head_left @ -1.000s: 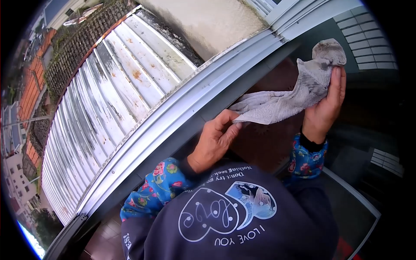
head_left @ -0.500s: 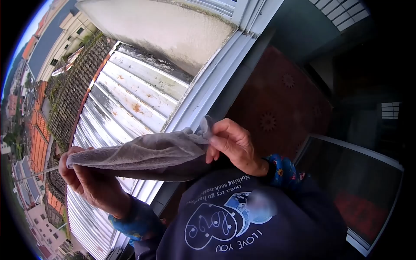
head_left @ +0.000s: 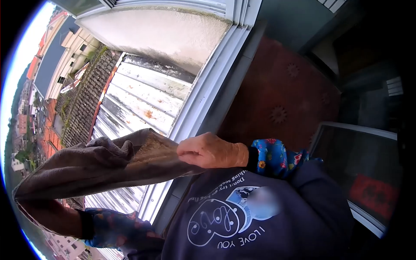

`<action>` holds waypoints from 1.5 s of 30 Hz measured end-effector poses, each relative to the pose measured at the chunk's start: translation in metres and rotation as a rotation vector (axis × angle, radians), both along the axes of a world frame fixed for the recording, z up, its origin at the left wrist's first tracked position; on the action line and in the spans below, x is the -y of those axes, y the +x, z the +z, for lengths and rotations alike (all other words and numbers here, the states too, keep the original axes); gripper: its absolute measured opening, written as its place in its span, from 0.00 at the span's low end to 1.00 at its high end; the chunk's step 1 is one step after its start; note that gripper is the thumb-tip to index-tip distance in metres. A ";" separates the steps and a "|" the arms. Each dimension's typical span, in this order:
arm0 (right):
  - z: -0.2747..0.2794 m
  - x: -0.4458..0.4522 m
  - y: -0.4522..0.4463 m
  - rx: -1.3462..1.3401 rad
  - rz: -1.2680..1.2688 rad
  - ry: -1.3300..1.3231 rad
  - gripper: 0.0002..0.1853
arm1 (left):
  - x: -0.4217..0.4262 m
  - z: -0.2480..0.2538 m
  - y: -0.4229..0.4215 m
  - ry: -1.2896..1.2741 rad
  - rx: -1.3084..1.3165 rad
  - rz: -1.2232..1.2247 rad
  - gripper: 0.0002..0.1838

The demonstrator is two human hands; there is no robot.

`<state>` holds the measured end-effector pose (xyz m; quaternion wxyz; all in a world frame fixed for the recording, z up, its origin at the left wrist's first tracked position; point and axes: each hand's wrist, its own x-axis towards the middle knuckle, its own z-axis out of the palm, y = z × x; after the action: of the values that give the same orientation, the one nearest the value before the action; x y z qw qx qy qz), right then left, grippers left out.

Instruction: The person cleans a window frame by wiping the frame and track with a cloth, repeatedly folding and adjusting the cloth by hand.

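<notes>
Cloth [head_left: 93, 171] gripped in curled right hand [head_left: 209, 151], left hand [head_left: 47, 214] partly covered

At left of centre, matt, creased fabric is seen in the cloth [head_left: 82, 171]. Above it, the roof [head_left: 145, 97] is formed of ribbed, shiny metal, blotched with rust. At upper centre, the wall [head_left: 160, 34] is finished in rough, stained plaster. The window rail [head_left: 211, 82] is made of smooth, pale metal.
</notes>
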<state>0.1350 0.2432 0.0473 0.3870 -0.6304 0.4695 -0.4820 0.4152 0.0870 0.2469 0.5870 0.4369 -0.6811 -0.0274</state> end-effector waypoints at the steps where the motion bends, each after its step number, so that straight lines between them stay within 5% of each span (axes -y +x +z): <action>1: -0.012 -0.002 0.000 -0.052 0.048 0.030 0.11 | -0.002 0.004 0.000 0.060 -0.134 -0.071 0.18; 2: -0.019 -0.005 0.006 -0.076 0.074 0.019 0.14 | -0.004 0.007 0.001 0.120 -0.268 -0.143 0.18; 3: -0.026 -0.007 0.011 -0.100 0.098 0.006 0.16 | 0.002 -0.014 0.009 -0.111 0.320 -0.100 0.21; 5: -0.053 -0.007 0.027 -0.235 0.128 -0.090 0.25 | 0.009 -0.042 -0.015 -0.003 0.414 -0.241 0.22; 7: -0.052 -0.007 0.038 -0.375 0.165 -0.072 0.20 | 0.012 -0.066 -0.059 0.561 -0.483 -0.672 0.17; 10: -0.056 -0.004 0.047 -0.471 0.158 -0.118 0.08 | 0.012 -0.080 -0.116 0.885 -0.615 -0.911 0.05; 11: -0.059 -0.002 0.048 -0.442 0.153 -0.141 0.07 | 0.014 -0.097 -0.133 0.864 -0.523 -0.776 0.03; 14: -0.055 -0.003 0.044 -0.309 0.186 -0.154 0.05 | 0.024 -0.147 -0.169 1.122 -0.604 -0.900 0.03; 19: -0.057 -0.014 0.030 -0.150 0.270 -0.067 0.07 | 0.024 -0.197 -0.213 0.819 -0.363 -0.833 0.05; 22: -0.055 -0.014 0.031 -0.120 0.294 -0.031 0.07 | 0.006 -0.194 -0.229 0.996 -0.162 -0.958 0.08; 28: -0.060 -0.009 0.021 -0.145 0.365 0.029 0.07 | 0.020 -0.250 -0.232 0.811 0.219 -1.030 0.07; 33: -0.073 -0.009 0.015 -0.100 0.264 0.135 0.06 | 0.040 -0.244 -0.240 0.347 0.618 -1.107 0.12; 36: -0.080 -0.004 0.010 -0.108 0.227 0.155 0.05 | 0.048 -0.247 -0.241 0.315 0.832 -0.987 0.09; 45: -0.110 -0.010 -0.005 -0.150 0.119 0.181 0.06 | 0.084 -0.252 -0.254 0.387 0.983 -1.138 0.05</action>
<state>0.1296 0.2537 -0.0631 0.4340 -0.6538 0.5007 -0.3654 0.1611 0.0029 -0.0053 0.0260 0.0765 -0.9658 -0.2462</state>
